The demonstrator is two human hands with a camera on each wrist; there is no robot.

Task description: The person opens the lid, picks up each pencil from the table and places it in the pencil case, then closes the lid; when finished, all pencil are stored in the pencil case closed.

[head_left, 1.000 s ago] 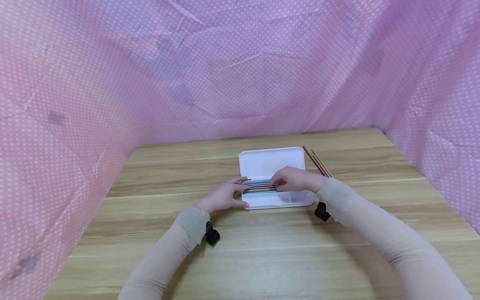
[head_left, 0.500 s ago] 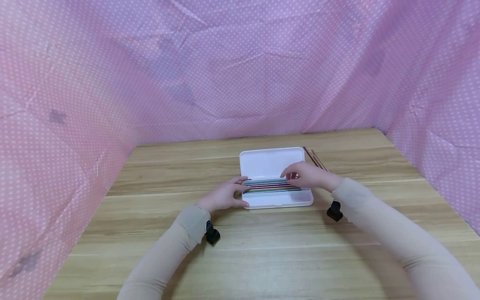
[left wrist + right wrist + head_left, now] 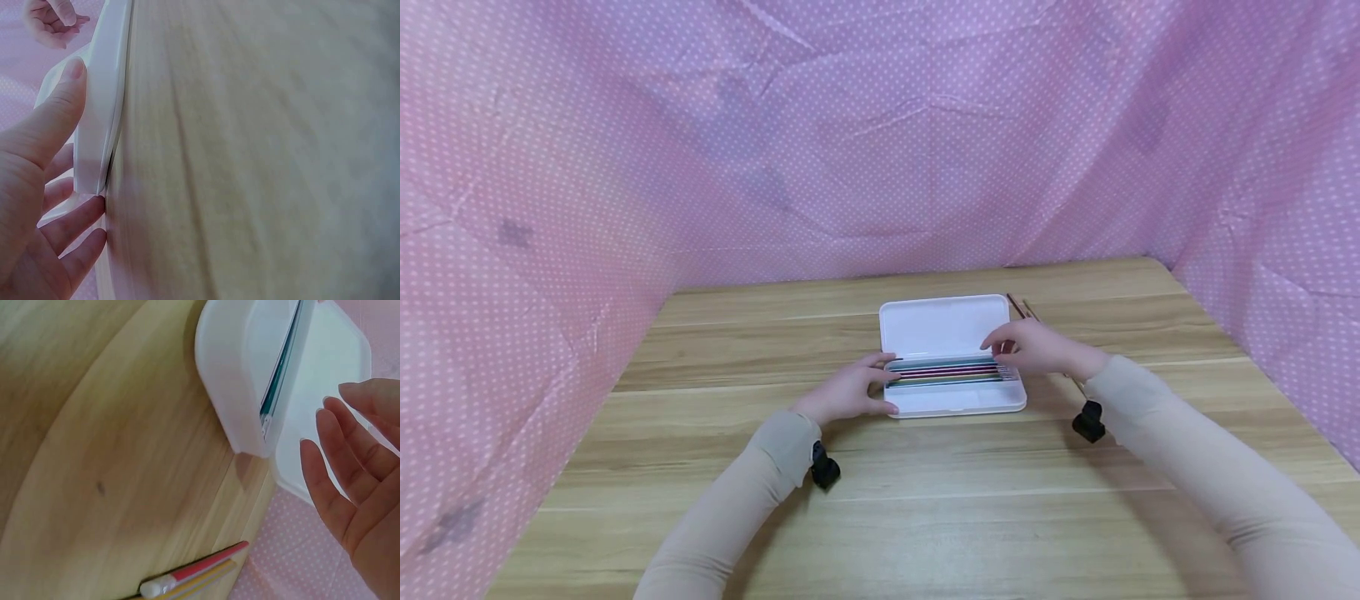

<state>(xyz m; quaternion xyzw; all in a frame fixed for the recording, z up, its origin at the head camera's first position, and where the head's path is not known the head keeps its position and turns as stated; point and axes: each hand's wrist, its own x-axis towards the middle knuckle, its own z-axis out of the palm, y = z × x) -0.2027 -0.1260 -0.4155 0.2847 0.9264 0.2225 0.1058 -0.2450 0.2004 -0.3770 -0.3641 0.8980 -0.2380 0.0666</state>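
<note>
A white pencil case (image 3: 951, 403) lies on the table with its lid (image 3: 943, 323) tipped back. Several thin pencils (image 3: 940, 372) in teal, dark red and yellowish tones lie lengthwise in its rear compartment. My left hand (image 3: 844, 392) holds the case's left end, the thumb (image 3: 65, 94) along the front wall and the other fingers round the end. Above the case's right end is my right hand (image 3: 1037, 348), its fingers loosely bent and holding nothing. The right wrist view shows those fingers (image 3: 328, 481) apart from the case wall.
To the right of the case lie a red pencil (image 3: 209, 561) and a yellow pencil (image 3: 212, 578) on the wooden table (image 3: 925, 517), partly hidden by the right hand in the head view. A pink dotted cloth (image 3: 880, 167) hangs behind and along both sides.
My right hand has let go of the pencils in the case and moved right, to the case's right end. The pencils lie in the compartment. The left hand has stayed put.
</note>
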